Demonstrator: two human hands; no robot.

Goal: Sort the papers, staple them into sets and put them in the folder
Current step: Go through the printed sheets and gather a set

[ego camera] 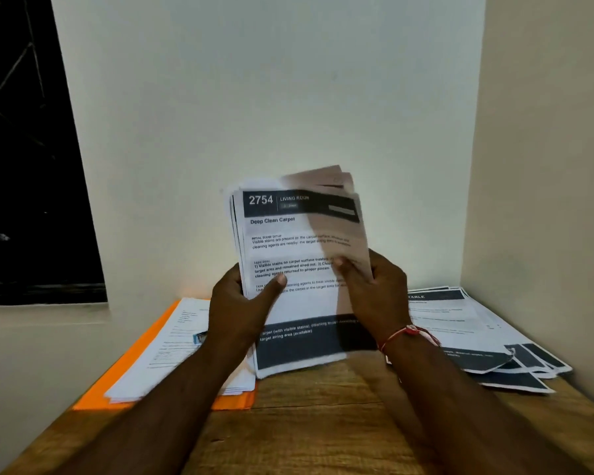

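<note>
Left hand and right hand grip the papers' side edges. Folder lies left, sheets right, bare desk between.

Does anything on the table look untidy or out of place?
Yes. The printed white sheets with dark bands on the right of the wooden table lie fanned and skewed, not squared; one front corner looks curled.
</note>
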